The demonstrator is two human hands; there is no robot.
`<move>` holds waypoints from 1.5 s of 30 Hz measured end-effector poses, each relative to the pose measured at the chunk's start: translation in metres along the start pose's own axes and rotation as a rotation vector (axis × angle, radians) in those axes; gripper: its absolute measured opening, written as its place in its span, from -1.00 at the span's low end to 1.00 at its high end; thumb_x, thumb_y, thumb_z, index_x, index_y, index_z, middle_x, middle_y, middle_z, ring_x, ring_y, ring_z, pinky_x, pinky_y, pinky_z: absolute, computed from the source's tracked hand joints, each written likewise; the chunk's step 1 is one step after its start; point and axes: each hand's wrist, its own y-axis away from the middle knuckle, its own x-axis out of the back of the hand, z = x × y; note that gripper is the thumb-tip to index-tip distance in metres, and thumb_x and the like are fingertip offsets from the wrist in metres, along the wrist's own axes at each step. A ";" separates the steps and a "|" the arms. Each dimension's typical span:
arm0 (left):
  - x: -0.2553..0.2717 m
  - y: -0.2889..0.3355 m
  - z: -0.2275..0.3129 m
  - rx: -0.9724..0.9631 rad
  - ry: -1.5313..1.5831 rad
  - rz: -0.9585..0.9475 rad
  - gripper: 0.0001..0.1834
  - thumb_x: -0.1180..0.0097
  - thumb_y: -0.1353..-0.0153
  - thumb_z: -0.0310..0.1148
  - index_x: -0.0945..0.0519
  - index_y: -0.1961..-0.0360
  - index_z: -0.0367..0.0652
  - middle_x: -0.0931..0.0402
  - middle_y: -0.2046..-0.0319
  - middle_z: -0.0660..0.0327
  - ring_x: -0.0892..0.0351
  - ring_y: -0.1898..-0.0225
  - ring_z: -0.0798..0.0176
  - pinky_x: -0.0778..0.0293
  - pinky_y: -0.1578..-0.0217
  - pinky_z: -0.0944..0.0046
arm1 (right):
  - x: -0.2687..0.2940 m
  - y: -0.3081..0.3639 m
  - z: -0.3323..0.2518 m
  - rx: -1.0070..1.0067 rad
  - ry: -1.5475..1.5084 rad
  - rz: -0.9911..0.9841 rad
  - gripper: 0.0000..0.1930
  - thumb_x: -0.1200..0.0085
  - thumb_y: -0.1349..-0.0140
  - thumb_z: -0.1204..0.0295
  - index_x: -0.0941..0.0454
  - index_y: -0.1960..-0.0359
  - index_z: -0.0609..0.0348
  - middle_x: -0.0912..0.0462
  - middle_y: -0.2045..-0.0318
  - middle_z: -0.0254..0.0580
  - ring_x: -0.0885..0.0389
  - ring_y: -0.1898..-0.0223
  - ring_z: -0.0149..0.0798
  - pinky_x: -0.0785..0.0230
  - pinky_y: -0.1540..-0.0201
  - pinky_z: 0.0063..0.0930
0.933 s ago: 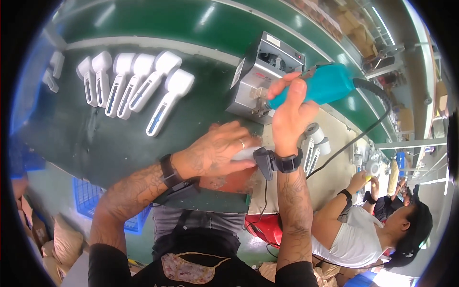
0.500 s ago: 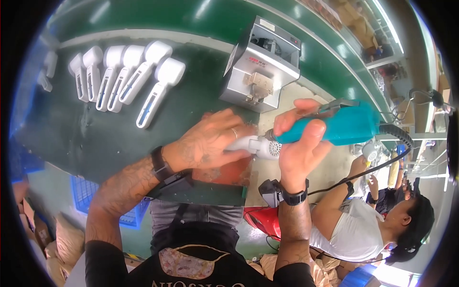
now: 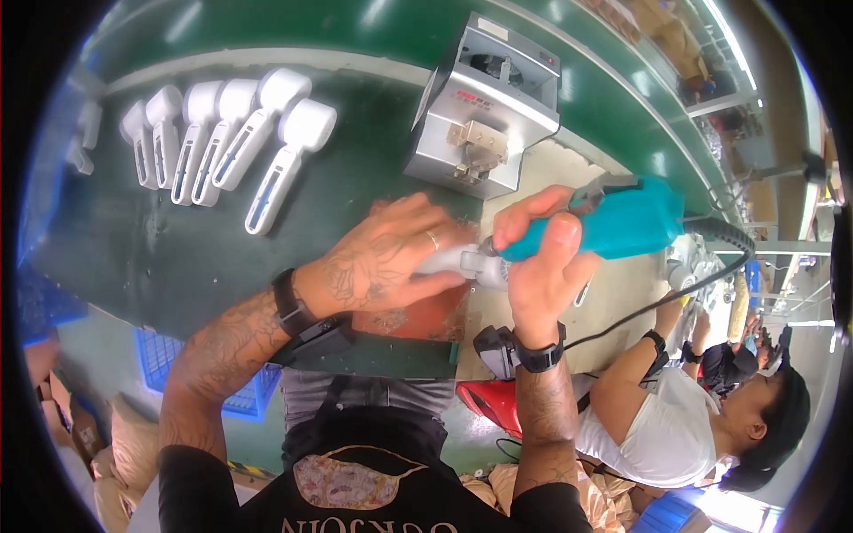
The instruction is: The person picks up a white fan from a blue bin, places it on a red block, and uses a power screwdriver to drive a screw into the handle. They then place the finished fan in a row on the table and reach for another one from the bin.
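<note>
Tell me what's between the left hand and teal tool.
The head view shows a white device between the left hand, which grips it, and the teal tool.

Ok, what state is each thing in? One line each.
Left hand: closed around the white part
Right hand: closed around the teal power tool
White part: held, partly covered
Teal power tool: held, tip near the white part
Black cord: attached to the tool, curved
Silver machine: standing, top open
Six white handheld units: lying in a row

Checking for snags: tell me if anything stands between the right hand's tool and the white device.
Nothing visible: the teal tool in the right hand has its tip beside the white device in the left hand; contact unclear.
</note>
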 end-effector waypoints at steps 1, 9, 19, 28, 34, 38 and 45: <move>0.000 0.000 0.000 0.004 0.004 -0.006 -0.52 -0.42 -0.04 -0.25 -0.61 0.00 -0.09 -0.57 0.10 0.16 -0.52 0.10 0.02 -0.48 0.11 0.06 | -0.001 -0.001 0.002 0.023 -0.007 -0.019 -0.44 -0.02 -0.39 -0.08 -0.37 0.19 0.32 -0.47 0.56 -0.16 -0.46 0.55 -0.27 -0.36 0.46 -0.38; 0.001 0.000 0.002 -0.070 -0.103 0.031 -0.54 -0.29 -0.15 -0.20 -0.52 -0.05 -0.12 -0.47 0.17 0.16 -0.45 0.09 0.02 -0.41 0.15 0.05 | 0.000 -0.003 0.006 0.048 0.006 -0.055 -0.50 0.02 -0.44 -0.01 -0.35 0.24 0.30 -0.46 0.57 -0.14 -0.46 0.55 -0.26 -0.37 0.46 -0.38; 0.001 0.005 -0.004 -0.110 -0.047 0.074 -0.52 -0.29 -0.13 -0.18 -0.53 -0.05 -0.12 -0.47 0.20 0.18 -0.46 0.13 0.04 -0.43 0.20 0.06 | -0.030 -0.050 -0.011 0.172 0.114 0.042 -0.53 0.10 -0.50 0.05 -0.46 0.10 0.33 -0.54 0.54 -0.24 -0.53 0.49 -0.35 -0.37 0.41 -0.47; 0.007 0.004 0.007 -0.046 -0.015 0.016 -0.53 -0.33 -0.10 -0.25 -0.59 -0.06 -0.08 -0.54 0.10 0.15 -0.50 0.11 0.03 -0.45 0.07 0.04 | -0.036 -0.068 0.013 0.185 0.034 0.023 -0.63 0.10 -0.51 0.15 -0.46 0.17 0.29 -0.52 0.55 -0.23 -0.51 0.51 -0.36 -0.35 0.44 -0.48; 0.003 0.008 0.000 -0.010 -0.026 0.035 -0.58 -0.30 -0.13 -0.30 -0.59 -0.04 -0.08 -0.55 0.10 0.18 -0.50 0.11 0.04 -0.45 0.11 0.05 | -0.026 -0.020 -0.013 0.077 0.017 0.074 -0.53 0.11 -0.50 0.05 -0.43 0.11 0.33 -0.48 0.56 -0.19 -0.47 0.53 -0.30 -0.35 0.44 -0.41; 0.007 0.002 0.005 -0.027 -0.030 0.038 -0.59 -0.28 -0.15 -0.32 -0.59 -0.05 -0.07 -0.55 0.11 0.17 -0.50 0.11 0.03 -0.44 0.13 0.05 | -0.004 0.011 -0.028 0.044 -0.014 0.057 -0.35 0.03 -0.39 -0.16 -0.40 0.08 0.37 -0.44 0.58 -0.20 -0.42 0.57 -0.30 -0.31 0.46 -0.38; 0.007 0.001 0.006 0.010 -0.026 -0.026 -0.59 -0.27 -0.16 -0.35 -0.59 -0.07 -0.07 -0.56 0.09 0.16 -0.50 0.10 0.01 -0.42 0.10 0.05 | 0.004 0.025 -0.023 0.013 0.014 0.044 -0.28 0.00 -0.34 -0.22 -0.38 0.05 0.37 -0.44 0.58 -0.18 -0.43 0.56 -0.27 -0.31 0.46 -0.37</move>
